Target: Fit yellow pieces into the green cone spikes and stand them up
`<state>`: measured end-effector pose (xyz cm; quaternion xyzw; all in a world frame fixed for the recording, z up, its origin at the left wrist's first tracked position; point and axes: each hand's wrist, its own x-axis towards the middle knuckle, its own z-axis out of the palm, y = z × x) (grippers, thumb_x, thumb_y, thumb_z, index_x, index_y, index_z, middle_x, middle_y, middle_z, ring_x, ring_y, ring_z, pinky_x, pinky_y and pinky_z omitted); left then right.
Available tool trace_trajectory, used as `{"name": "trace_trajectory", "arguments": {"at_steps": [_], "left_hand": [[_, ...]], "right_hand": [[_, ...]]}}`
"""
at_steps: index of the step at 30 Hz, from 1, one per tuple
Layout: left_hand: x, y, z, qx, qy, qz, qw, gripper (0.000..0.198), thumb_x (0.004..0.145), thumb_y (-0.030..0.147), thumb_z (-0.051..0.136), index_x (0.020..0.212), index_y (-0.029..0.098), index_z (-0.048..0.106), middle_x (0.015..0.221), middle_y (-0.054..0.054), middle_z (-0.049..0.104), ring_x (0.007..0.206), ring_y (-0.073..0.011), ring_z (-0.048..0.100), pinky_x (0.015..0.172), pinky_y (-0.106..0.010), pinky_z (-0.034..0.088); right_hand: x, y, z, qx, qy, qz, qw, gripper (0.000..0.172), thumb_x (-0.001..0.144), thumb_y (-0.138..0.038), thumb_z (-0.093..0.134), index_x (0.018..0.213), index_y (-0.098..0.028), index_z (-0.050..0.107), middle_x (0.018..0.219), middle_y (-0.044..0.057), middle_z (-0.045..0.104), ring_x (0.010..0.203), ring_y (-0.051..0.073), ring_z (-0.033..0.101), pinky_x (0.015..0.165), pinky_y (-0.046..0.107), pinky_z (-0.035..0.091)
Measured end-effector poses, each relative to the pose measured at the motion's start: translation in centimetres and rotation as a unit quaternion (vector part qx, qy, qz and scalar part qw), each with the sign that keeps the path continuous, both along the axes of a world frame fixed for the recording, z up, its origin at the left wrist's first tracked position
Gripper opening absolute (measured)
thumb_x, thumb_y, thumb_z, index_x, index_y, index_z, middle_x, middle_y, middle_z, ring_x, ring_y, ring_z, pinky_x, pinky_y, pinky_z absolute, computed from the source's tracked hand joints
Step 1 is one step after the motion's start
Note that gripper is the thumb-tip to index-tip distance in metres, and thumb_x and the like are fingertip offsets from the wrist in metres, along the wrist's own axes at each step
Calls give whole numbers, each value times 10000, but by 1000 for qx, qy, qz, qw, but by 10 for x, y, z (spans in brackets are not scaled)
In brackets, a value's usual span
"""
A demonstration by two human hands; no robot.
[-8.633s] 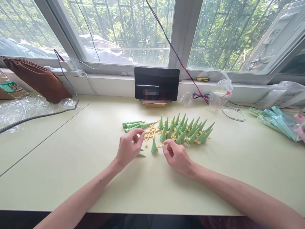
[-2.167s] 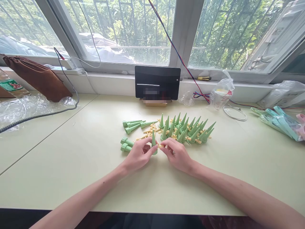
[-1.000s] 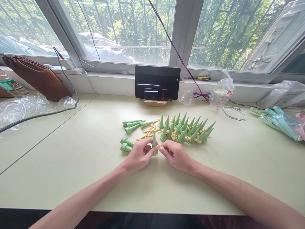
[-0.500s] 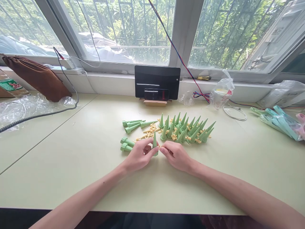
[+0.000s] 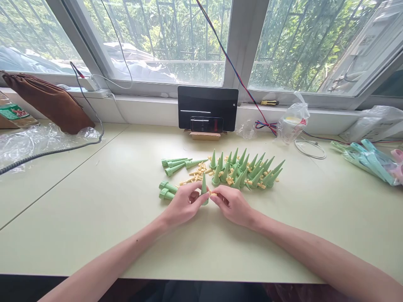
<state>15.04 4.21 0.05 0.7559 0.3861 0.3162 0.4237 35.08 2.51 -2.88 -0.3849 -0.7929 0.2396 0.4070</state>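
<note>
My left hand (image 5: 182, 204) grips the base of an upright green cone spike (image 5: 204, 186) at the middle of the table. My right hand (image 5: 232, 204) pinches a small yellow plug (image 5: 213, 193) against that cone's side. Behind my hands stands a cluster of green cones (image 5: 247, 170), several with yellow plugs in them. Loose yellow plugs (image 5: 197, 174) lie scattered left of the cluster. Two finished green spikes (image 5: 166, 191) lie on their sides beside my left hand, and more lie in a row (image 5: 176, 164) farther back.
A black tablet (image 5: 208, 109) with a phone leans at the windowsill. A brown cloth pouch (image 5: 50, 102), clear plastic and a grey cable (image 5: 47, 153) sit at left. A plastic bag (image 5: 291, 119), a white cord and pastel clips (image 5: 368, 161) lie at right.
Since the earliest frame two more green spikes have come to lie beside my left hand, and that hand has taken hold of the cone. Over the last second both hands barely moved.
</note>
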Motion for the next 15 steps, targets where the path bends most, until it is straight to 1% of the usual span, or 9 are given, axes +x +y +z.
{"name": "trace_trajectory", "arguments": {"at_steps": [5, 9, 12, 15], "left_hand": [[-1, 0, -1, -1, 7, -9, 1000, 177, 941, 347, 587, 928, 173, 616, 737, 15, 540, 556, -96, 503, 489, -214, 375], [-1, 0, -1, -2, 8, -12, 1000, 164, 937, 336, 595, 924, 174, 610, 746, 16, 553, 555, -93, 500, 494, -214, 379], [-1, -1, -1, -2, 10, -4, 1000, 174, 940, 343, 592, 920, 170, 605, 770, 5, 575, 581, -103, 539, 507, -216, 393], [0, -1, -1, -2, 10, 6, 1000, 176, 934, 339, 603, 909, 165, 603, 785, -4, 586, 599, -112, 563, 512, -217, 397]], "right_hand": [[1, 1, 0, -14, -14, 9, 1000, 349, 1044, -339, 422, 770, -188, 578, 635, -22, 483, 574, 125, 416, 561, 255, 338], [1, 0, 1, -22, -18, 8, 1000, 418, 1050, -360, 401, 693, -185, 530, 604, -32, 433, 558, 116, 376, 548, 254, 313], [1, -1, 3, -21, -9, -1, 1000, 380, 1044, -358, 419, 750, -176, 576, 628, -26, 469, 568, 115, 406, 559, 250, 332], [0, -2, 3, -16, 7, -12, 1000, 252, 1020, -341, 484, 905, -168, 628, 686, -14, 531, 573, 114, 447, 569, 245, 362]]}}
